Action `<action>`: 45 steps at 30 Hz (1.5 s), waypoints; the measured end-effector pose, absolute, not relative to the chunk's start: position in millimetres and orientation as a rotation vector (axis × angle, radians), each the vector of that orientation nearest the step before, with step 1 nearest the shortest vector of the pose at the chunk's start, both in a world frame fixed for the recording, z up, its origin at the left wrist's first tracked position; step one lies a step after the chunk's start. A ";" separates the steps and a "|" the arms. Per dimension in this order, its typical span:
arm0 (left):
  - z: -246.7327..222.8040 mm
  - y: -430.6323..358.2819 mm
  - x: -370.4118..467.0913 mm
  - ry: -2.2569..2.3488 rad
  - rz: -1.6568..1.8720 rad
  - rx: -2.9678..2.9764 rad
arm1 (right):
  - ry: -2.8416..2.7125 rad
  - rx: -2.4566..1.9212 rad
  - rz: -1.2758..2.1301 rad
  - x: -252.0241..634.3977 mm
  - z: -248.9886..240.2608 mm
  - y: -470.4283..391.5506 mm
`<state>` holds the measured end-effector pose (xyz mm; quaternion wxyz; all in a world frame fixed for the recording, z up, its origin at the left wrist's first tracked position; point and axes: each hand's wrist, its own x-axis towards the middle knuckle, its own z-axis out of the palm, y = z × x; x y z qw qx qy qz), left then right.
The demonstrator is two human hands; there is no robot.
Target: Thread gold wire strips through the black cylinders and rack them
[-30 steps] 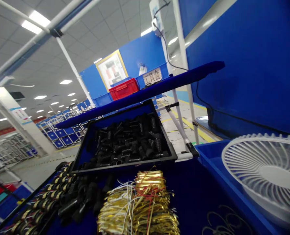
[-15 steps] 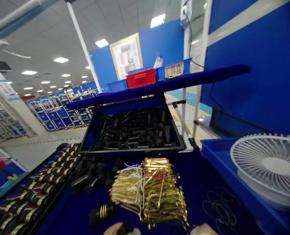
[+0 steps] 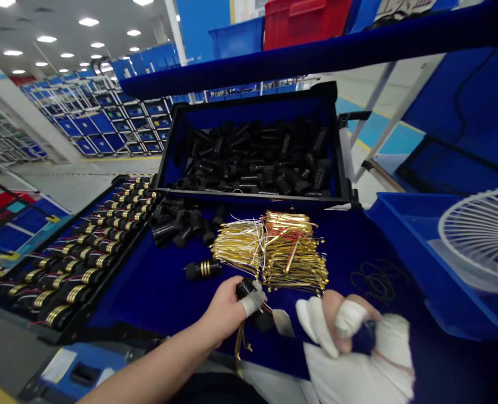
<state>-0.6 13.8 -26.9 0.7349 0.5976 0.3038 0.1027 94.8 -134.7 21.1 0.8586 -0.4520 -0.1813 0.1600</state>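
Covering the bench (image 3: 156,286), blue cloth; storage racks (image 3: 106,112) beyond.

This is a factory assembly hall. A blue-covered work surface (image 3: 156,286) carries a black bin (image 3: 253,112) heaped with identical black plastic parts (image 3: 253,163), a long tray (image 3: 84,247) of finished pieces banded in gold, and bundles of gold strips (image 3: 274,249). Red and blue storage crates (image 3: 303,19) sit on the shelf (image 3: 316,53) above. Beyond, rows of racks with blue bins (image 3: 97,118) stand on a concrete floor with yellow line markings, under a grid of ceiling lights (image 3: 89,22). A white fan (image 3: 480,235) stands at the station's right.
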 end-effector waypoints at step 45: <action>9.9 5.4 9.8 0.264 0.302 1.208 | -0.445 -1.769 0.306 103.6 22.5 -124.7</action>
